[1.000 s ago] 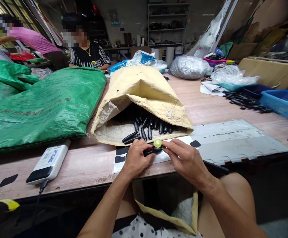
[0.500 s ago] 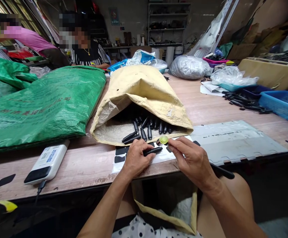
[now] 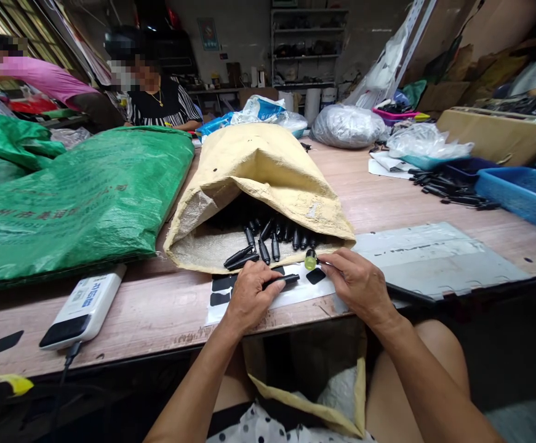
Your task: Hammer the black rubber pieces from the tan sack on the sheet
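Observation:
My left hand (image 3: 252, 292) is closed around a slim black plastic tube (image 3: 288, 279), which points right just above the table's front edge. In my right hand (image 3: 357, 280) is a small mallet (image 3: 311, 261) with a translucent yellow-green face; its black handle runs back past the wrist. The mallet's head is to the right of the tube, apart from it. Under both hands lies a white sheet (image 3: 290, 300) with black stickers (image 3: 315, 275). Behind it, a yellow woven sack (image 3: 268, 154) gapes open, with several similar black tubes (image 3: 264, 251) in its mouth.
A green sack (image 3: 87, 203) and a white power bank (image 3: 83, 307) lie to the left. A grey board (image 3: 438, 261), a blue tray (image 3: 524, 197) and a pile of black parts (image 3: 452, 191) are at right. Below the edge, another yellow sack (image 3: 295, 403) hangs open. Two people sit or lean across the table.
My right hand has turned the mallet, so its yellow-green face now points lower, and its head has shifted slightly right. The left hand keeps hold of the black tube.

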`<state>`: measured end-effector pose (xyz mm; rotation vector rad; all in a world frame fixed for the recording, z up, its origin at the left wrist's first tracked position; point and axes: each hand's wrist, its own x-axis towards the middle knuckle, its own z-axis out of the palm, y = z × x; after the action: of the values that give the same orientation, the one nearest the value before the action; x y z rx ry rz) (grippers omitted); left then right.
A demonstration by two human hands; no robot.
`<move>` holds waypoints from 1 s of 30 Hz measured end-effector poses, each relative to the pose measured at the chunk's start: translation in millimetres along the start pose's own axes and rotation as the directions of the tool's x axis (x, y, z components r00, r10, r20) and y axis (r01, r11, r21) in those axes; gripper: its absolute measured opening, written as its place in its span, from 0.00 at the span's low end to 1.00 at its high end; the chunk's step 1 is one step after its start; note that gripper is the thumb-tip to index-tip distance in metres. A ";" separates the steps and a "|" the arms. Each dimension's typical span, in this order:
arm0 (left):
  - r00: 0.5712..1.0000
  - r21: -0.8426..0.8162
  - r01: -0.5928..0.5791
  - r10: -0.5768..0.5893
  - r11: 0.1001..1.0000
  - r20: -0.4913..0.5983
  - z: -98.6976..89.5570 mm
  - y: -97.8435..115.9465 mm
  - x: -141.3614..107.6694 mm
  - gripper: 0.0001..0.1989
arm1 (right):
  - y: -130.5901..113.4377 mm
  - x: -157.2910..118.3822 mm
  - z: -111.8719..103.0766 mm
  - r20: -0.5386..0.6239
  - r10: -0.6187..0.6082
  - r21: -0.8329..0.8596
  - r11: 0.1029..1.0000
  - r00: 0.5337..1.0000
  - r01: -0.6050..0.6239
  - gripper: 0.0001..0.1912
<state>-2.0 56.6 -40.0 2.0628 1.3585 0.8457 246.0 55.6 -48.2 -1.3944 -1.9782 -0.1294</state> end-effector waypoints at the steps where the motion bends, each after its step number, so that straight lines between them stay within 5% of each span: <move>1: 1.000 -0.001 -0.003 0.003 1.000 0.002 -0.1 -0.1 0.1 0.10 | 3.6 -1.4 2.7 0.003 -0.019 -0.016 1.000 1.000 0.019 0.11; 18: 0.999 0.095 -0.027 0.031 0.995 -0.034 5.3 -0.2 -2.0 0.09 | 7.2 -7.5 9.1 0.031 0.001 -0.025 1.000 1.000 0.000 0.10; 22: 0.997 0.093 -0.060 0.063 0.994 -0.033 0.7 14.7 -12.2 0.08 | 6.8 -7.8 9.5 0.018 0.008 -0.036 0.999 1.000 -0.008 0.10; 25: 0.982 -0.117 -0.105 0.121 0.988 0.142 -3.7 40.5 -38.1 0.08 | 6.7 -8.0 9.6 0.025 0.008 -0.037 0.999 1.000 -0.007 0.10; 28: 0.871 -0.295 -0.003 0.148 0.956 0.469 4.4 57.4 -66.9 0.09 | 7.2 -8.4 10.1 0.027 0.016 -0.039 0.999 1.000 -0.015 0.10; 30: 0.808 -0.225 0.090 0.061 0.970 0.586 20.6 52.7 -78.7 0.10 | 7.7 -8.7 10.7 0.023 0.023 -0.042 0.999 0.999 -0.022 0.10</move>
<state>21.3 -37.2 -32.9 1.8876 0.8710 0.2856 249.0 56.8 -63.7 -1.4508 -1.9889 -0.1454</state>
